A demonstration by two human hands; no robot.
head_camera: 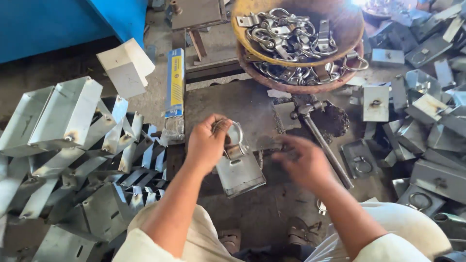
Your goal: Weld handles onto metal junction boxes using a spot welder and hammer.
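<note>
Left hand (208, 144) is closed on a metal ring (233, 133) hinged to a flat sheet-metal plate (239, 171); fingers curl over the ring's top, thumb side toward the plate. The plate lies tilted on a dark steel work slab (228, 104), its lower corner overhanging the slab's near edge. Right hand (302, 159) is motion-blurred, fingers loosely spread, just right of the plate — whether it pinches anything cannot be told.

Surroundings: a hammer (320, 140) lies diagonally right of the right hand, head toward the far side, handle running past the wrist. Beyond it, two stacked rusty bowls (349, 29) hold shiny rings and hasps in a tangle. To the right, a heap of grey folded metal boxes (427, 111), some with rings already fitted, crowds up to the slab. To the left, a pile of bent galvanised sheet pieces (73, 160), sharp-edged and reflective, with scorch spots. A blue-and-yellow carton (175, 82) lies long-ways along the slab's left edge; a white block (127, 66) sits beside it, and a blue panel (73, 22) fills the far left corner.

Open room: a bare strip of slab between hands and bowls; both sides hemmed by stock. The person's knees, in pale cloth (412, 228), bound the near edge.
</note>
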